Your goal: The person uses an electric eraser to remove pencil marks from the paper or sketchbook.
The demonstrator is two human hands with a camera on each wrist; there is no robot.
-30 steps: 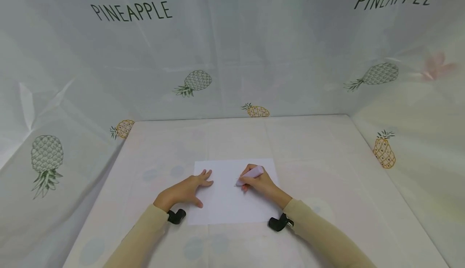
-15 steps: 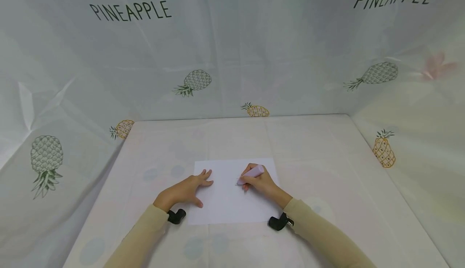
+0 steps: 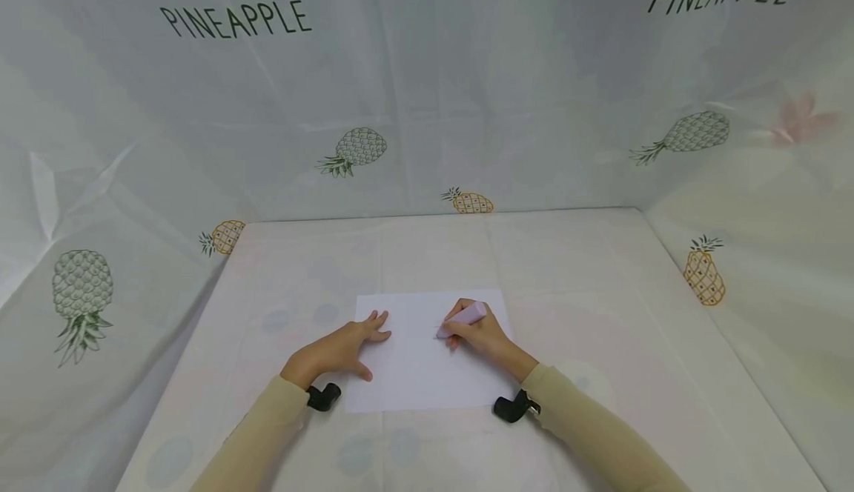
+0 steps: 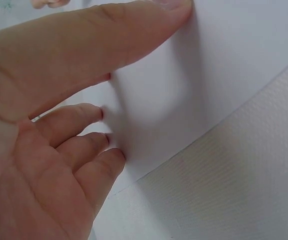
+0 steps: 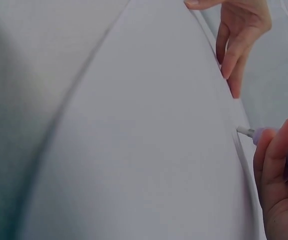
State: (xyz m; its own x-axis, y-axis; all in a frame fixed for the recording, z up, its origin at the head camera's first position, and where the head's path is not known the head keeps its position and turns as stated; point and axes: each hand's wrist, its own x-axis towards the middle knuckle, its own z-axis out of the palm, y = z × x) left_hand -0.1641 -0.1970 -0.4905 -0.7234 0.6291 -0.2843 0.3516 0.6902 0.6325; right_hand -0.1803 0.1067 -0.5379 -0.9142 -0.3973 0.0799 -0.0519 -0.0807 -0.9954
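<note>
left hand (image 3: 339,350), fingers spread across the edge of the paper (image 3: 414,381), presumably steadying it; right hand (image 3: 485,338) pinches a purple pen (image 3: 468,314) aslant, apparently for tip control.

Beige sleeves (image 3: 259,436); black wrist cameras (image 3: 324,397), seemingly matte.

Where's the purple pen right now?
In the head view, the purple pen is in the right hand, over the white paper, right of the left hand.
</note>
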